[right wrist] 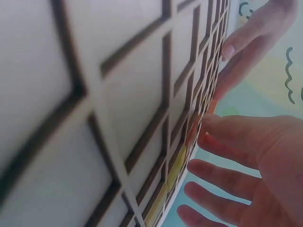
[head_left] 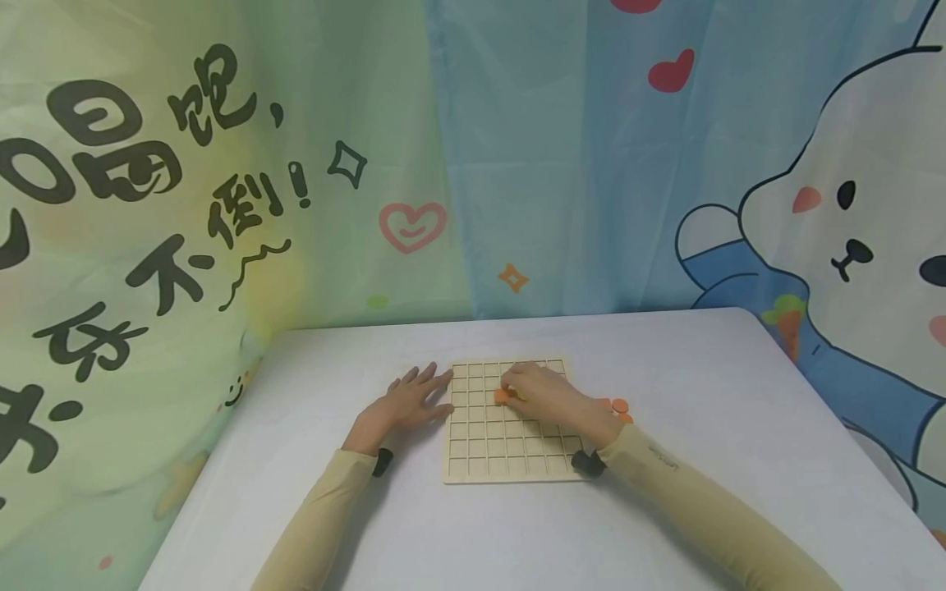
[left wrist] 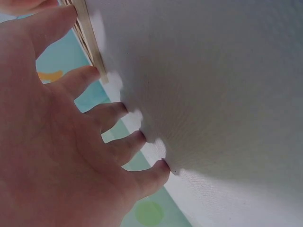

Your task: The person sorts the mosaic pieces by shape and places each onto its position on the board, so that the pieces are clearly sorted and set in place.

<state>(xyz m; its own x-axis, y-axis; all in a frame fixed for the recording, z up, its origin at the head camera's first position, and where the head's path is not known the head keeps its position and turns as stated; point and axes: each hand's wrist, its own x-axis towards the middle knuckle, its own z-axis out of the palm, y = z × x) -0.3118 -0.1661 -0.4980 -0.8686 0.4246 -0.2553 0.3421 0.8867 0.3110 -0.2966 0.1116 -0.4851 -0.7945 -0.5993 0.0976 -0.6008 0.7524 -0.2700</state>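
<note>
A pale wooden grid board (head_left: 484, 469) lies flat on the white table. At its left edge my left hand (head_left: 410, 400) is spread, thumb and index fingertip touching the rim, the other fingertips on the tabletop. Over the upper middle of the grid, my right hand (head_left: 550, 394) pinches a small orange piece (head_left: 500, 396) between thumb and index finger, down at the cells. Its other fingers (right wrist: 213, 201) are loosely extended. Yellow pieces (right wrist: 176, 166) sit in cells below those fingers in the right wrist view, mostly hidden by the hand in the head view.
Several loose orange pieces (head_left: 619, 405) lie just right of the board, partly behind the right wrist. The white table (head_left: 687, 369) ends at a printed cloth backdrop (head_left: 517, 164) behind and at the sides.
</note>
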